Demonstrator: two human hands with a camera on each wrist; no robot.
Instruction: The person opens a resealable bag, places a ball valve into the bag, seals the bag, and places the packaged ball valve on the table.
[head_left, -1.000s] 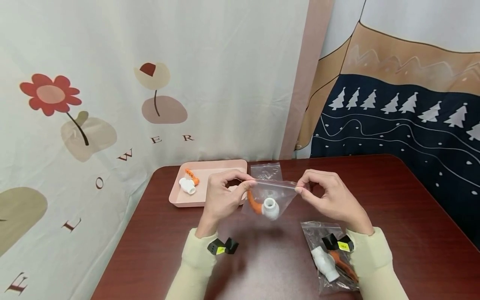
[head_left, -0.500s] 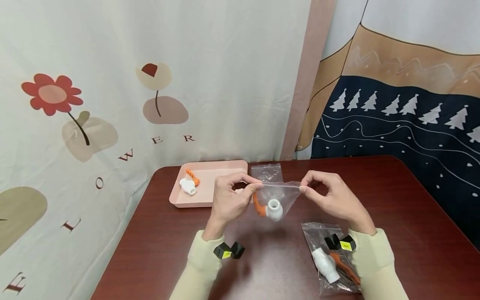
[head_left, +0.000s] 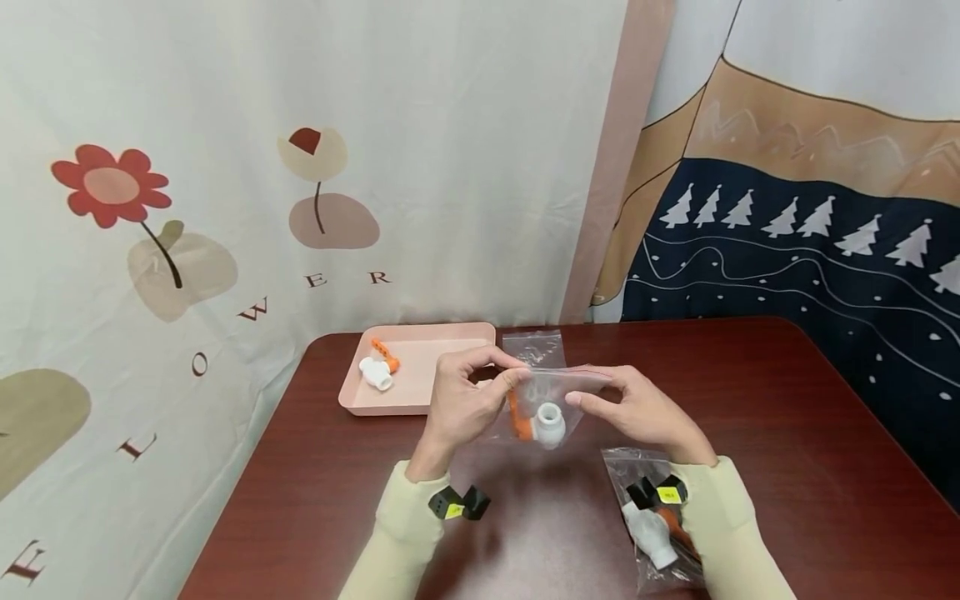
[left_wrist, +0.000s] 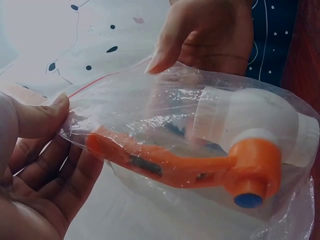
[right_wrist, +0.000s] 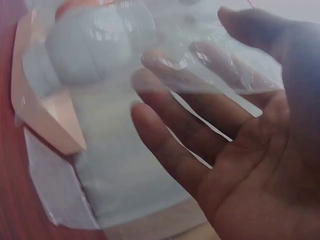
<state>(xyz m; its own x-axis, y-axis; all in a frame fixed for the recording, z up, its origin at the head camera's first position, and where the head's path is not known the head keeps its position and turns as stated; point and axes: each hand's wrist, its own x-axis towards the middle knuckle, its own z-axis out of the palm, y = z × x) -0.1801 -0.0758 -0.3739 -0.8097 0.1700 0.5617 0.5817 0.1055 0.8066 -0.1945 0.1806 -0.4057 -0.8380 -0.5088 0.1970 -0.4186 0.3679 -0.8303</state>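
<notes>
A clear zip bag [head_left: 561,387] hangs above the table, with a white plastic ball valve [head_left: 549,427] inside it. The valve's orange lever handle [left_wrist: 170,167] carries a blue cap at its pivot. My left hand [head_left: 467,408] pinches the bag's upper left corner between thumb and fingers. At the bag's right side, my right hand [head_left: 651,414] has its fingers stretched out behind the film, seen through it in the right wrist view. Its thumb stands apart from them at the near side, close to the zip edge.
On the dark red table [head_left: 787,433], a pink tray [head_left: 420,354] at the back holds another white valve [head_left: 375,373] with an orange handle. A flat clear bag [head_left: 534,343] lies beside the tray. Another bagged valve [head_left: 649,533] lies at front right, partly under the right forearm.
My right hand has loosened its pinch on the bag's upper right corner and moved left, its fingers now straighter behind the film. My left hand keeps its pinch and has shifted slightly right.
</notes>
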